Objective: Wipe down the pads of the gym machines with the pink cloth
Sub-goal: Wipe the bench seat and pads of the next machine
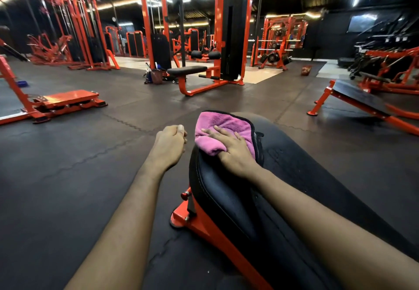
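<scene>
Right hand: the right hand (233, 148) lies flat with fingers straight and spread, palm pressing on the pink cloth (223, 126). The forearm comes in from 5 o'clock along the pad.
Left hand: the left hand (170, 144) is curled into a fist with the thumb on top and holds nothing. It hovers above the floor at 9 o'clock from the cloth, just beside the pad's left edge.
Hands together or apart: apart, with only the right one on the cloth.
Pink cloth: bunched on the far end of the black pad (226, 190), spreading past the fingertips toward 12 o'clock. Its right side reaches the pad's right edge.
Pad: long, black and stitched, set on an orange frame (204, 221). A red knob (185, 195) sits at 7 o'clock from the right hand.
Container: a brown bucket (156, 76) stands on the floor at 11 o'clock, well apart, by the foot of a pulldown machine (229, 40). Handles and something blue stick out of it; the contents are too small to name.
Open room: dark rubber floor (79, 165) stretches wide at 9 o'clock, between the pad and a low orange platform (68, 99) at 10 o'clock.
Right side: a slanted bench (358, 99) at 2 o'clock, well apart from the pad.
</scene>
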`<control>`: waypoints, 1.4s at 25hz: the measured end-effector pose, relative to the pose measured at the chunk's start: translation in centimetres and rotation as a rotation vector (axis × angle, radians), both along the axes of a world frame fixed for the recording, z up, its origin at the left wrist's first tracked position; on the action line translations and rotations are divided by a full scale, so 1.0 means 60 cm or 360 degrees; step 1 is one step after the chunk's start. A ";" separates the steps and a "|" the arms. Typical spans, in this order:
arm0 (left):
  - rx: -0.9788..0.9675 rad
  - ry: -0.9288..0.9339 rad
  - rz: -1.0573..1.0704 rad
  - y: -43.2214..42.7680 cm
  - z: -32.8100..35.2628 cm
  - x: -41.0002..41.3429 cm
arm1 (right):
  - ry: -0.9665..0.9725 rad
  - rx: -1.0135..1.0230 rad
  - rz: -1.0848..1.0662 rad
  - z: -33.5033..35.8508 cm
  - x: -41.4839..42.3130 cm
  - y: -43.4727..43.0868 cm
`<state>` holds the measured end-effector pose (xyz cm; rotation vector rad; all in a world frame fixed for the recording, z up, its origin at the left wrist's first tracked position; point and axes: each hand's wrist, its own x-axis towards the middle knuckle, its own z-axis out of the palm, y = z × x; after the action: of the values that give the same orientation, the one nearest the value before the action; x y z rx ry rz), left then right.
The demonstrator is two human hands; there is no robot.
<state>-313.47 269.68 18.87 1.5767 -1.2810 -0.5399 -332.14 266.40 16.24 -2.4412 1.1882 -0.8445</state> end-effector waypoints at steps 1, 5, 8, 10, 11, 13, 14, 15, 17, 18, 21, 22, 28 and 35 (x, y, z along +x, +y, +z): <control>0.0000 -0.0015 -0.0021 0.006 0.002 -0.002 | 0.0011 -0.0036 0.0019 -0.006 -0.004 0.025; 0.0086 -0.0116 -0.0140 0.021 -0.003 -0.013 | 0.0029 -0.0111 0.0066 -0.034 -0.022 0.119; 0.0128 -0.0093 -0.0189 0.029 -0.003 -0.015 | 0.0026 -0.0070 0.0021 -0.053 -0.048 0.183; 0.0137 -0.0077 -0.0214 0.036 -0.003 -0.015 | 0.0132 -0.0131 -0.0022 -0.070 -0.065 0.227; 0.0136 -0.0091 -0.0222 0.038 -0.004 -0.015 | 0.0220 -0.0160 -0.0042 -0.077 -0.067 0.243; 0.0130 -0.0078 -0.0218 0.035 -0.003 -0.015 | 0.0403 -0.0133 -0.0102 -0.075 -0.055 0.245; 0.0120 -0.0048 -0.0210 0.031 -0.003 -0.015 | 0.0440 -0.0075 -0.0140 -0.069 -0.043 0.234; 0.0108 -0.0026 -0.0203 0.029 -0.001 -0.014 | 0.0431 -0.0026 -0.0180 -0.061 -0.031 0.217; 0.0087 -0.0001 -0.0175 0.019 -0.001 -0.013 | 0.0339 0.0020 -0.0259 -0.044 -0.011 0.170; 0.0061 0.0007 -0.0148 0.015 -0.001 -0.013 | 0.0297 0.0014 -0.0303 -0.038 -0.006 0.145; -0.0040 -0.0087 -0.0041 0.007 -0.009 -0.024 | 0.0212 -0.0003 -0.0434 -0.030 -0.004 0.070; -0.0048 -0.0124 0.0009 0.001 -0.014 -0.029 | 0.0184 0.0010 -0.0454 -0.026 -0.003 0.045; 0.0139 -0.0392 0.0149 -0.028 -0.018 -0.090 | 0.0128 0.0048 -0.0658 -0.005 -0.023 -0.095; 0.0165 -0.0423 0.0278 -0.047 -0.038 -0.092 | 0.0103 0.0190 -0.1010 -0.011 -0.149 -0.251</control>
<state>-318.98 266.86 16.58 1.8752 -1.3100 -0.2972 -341.05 251.35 15.60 -2.0163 2.0221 -0.8149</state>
